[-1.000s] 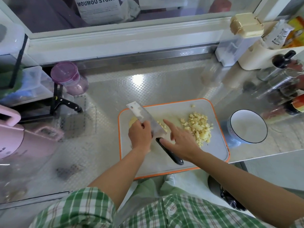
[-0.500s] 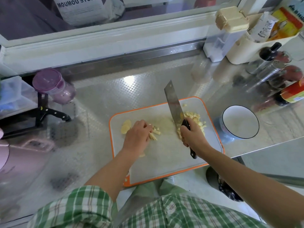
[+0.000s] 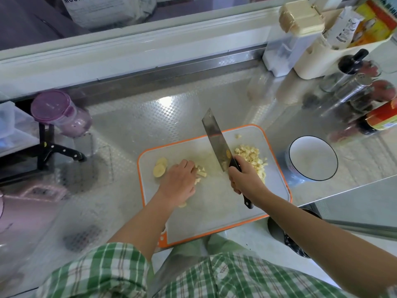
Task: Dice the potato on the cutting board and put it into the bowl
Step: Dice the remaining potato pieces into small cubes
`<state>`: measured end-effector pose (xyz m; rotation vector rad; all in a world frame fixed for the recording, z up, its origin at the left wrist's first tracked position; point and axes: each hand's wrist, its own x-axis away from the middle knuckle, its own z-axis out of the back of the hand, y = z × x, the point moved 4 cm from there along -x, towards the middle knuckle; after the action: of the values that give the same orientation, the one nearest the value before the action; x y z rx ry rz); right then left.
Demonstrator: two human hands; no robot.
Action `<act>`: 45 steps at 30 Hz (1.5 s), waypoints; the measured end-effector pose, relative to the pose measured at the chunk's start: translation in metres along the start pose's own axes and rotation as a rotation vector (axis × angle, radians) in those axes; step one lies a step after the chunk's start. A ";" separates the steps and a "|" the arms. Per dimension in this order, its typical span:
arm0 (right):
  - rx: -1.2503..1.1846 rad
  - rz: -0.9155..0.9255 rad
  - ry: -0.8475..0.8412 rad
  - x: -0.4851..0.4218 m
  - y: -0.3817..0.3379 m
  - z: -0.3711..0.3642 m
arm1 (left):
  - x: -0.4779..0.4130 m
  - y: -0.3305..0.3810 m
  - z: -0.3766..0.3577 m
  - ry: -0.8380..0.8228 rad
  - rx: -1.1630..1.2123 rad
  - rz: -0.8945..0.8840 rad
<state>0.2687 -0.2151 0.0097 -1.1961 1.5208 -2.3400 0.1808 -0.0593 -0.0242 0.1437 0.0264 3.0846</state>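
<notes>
Knife (image 3: 216, 143) went from left hand (image 3: 180, 182) to right hand (image 3: 245, 179) since 1s ago; right grips handle, blade's long axis pointing away; left fingers curl over potato strips (image 3: 202, 173) mid cutting board (image 3: 214, 214).

Checker-embossed steel countertop (image 3: 171, 117): glossy, reflective. Grey orange-rimmed plastic cutting board (image 3: 214, 211): matt. Steel cleaver (image 3: 214, 140): smooth, shiny blade. White dark-rimmed bowl (image 3: 312, 160): smooth glaze.

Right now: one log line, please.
stage: dicing | right hand: grips cleaver | left hand: holds potato pieces | diced pile: on cutting board | bowl: empty
</notes>
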 end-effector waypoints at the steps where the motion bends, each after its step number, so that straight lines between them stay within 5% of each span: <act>1: -0.002 -0.003 -0.002 0.000 0.000 0.001 | 0.002 -0.001 0.001 -0.005 0.012 0.024; 8: 0.006 -0.010 0.004 -0.002 0.001 0.004 | 0.009 -0.022 0.008 0.166 0.221 0.152; 37: 0.027 -0.014 -0.019 0.000 0.007 0.002 | -0.003 -0.011 0.006 0.028 0.099 0.103; 45: 0.031 -0.009 -0.028 0.004 0.008 0.000 | 0.004 -0.013 -0.002 0.067 0.253 0.217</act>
<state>0.2636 -0.2206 0.0055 -1.2257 1.4686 -2.3330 0.1770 -0.0458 -0.0256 0.0566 0.4331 3.2883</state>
